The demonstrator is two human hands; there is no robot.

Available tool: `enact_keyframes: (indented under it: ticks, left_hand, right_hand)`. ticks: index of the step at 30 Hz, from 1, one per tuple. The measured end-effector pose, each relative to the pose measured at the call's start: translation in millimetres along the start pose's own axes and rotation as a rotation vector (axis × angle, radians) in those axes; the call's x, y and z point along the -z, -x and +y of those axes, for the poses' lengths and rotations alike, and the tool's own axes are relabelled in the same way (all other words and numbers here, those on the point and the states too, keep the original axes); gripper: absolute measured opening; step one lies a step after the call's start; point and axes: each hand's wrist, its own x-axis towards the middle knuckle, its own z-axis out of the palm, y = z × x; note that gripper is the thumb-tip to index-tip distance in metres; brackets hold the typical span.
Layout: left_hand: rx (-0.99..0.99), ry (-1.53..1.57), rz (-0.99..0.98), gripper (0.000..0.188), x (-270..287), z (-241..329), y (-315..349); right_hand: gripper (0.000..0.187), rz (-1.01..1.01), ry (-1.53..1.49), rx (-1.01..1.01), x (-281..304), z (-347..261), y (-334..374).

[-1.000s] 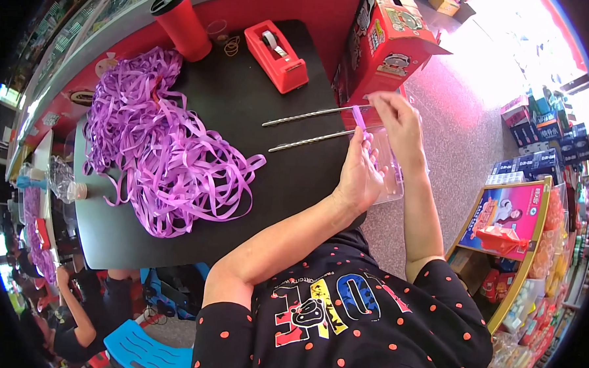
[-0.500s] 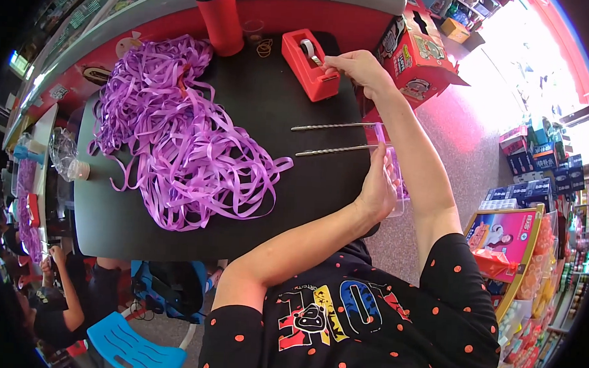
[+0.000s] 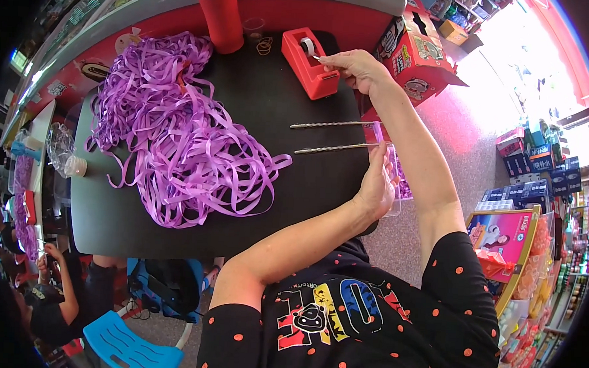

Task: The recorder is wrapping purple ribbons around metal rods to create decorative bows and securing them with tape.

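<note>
My right hand reaches over the far right of the black table. Its fingertips pinch the loose end of clear tape at the red tape dispenser, close to the white-cored roll. Nearer to me, my left hand is closed at the table's right edge, its thumb and fingers against a strip of purple ribbon. That strip runs across two thin twisted metal rods, which point left over the tabletop. What the left fingers grip lower down is partly hidden. A big tangled heap of purple ribbon covers the table's left half.
A red tumbler, a small clear cup and rubber bands stand along the back. A clear container of purple pieces sits beyond my left hand. A red carton is at right, a blue chair lower left.
My right fingertips have shifted slightly left along the tape, closer to the roll. The left hand stays in place with the ribbon. The whole view has moved a little.
</note>
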Motion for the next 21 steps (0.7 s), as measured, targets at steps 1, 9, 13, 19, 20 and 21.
enact_keyframes:
  ticks: [1,9,13,19,20,21]
  left_hand:
    - [0.000,0.001,-0.001,0.095,-0.8,0.2,0.1]
    - [-0.009,0.044,0.034,0.099,1.3,-1.7,-1.1]
    - [-0.006,0.089,0.107,0.076,2.0,-3.8,-3.7]
    - [-0.005,0.045,-0.074,0.075,2.6,-0.7,-4.8]
    - [0.001,0.098,-0.088,0.066,-1.0,2.1,-0.9]
    - [0.008,0.150,-0.101,0.059,-3.5,4.0,1.7]
  right_hand:
    - [0.022,0.014,-0.015,-0.020,0.9,-1.5,0.0]
    - [0.022,-0.023,0.022,0.082,4.0,-11.2,31.4]
    - [0.021,-0.005,-0.024,0.139,7.3,7.4,46.3]
    - [0.020,0.022,-0.109,0.052,7.5,33.4,43.2]
    - [0.019,0.042,-0.105,0.065,5.5,35.5,43.0]
    - [0.018,0.063,-0.101,0.078,4.1,37.0,42.6]
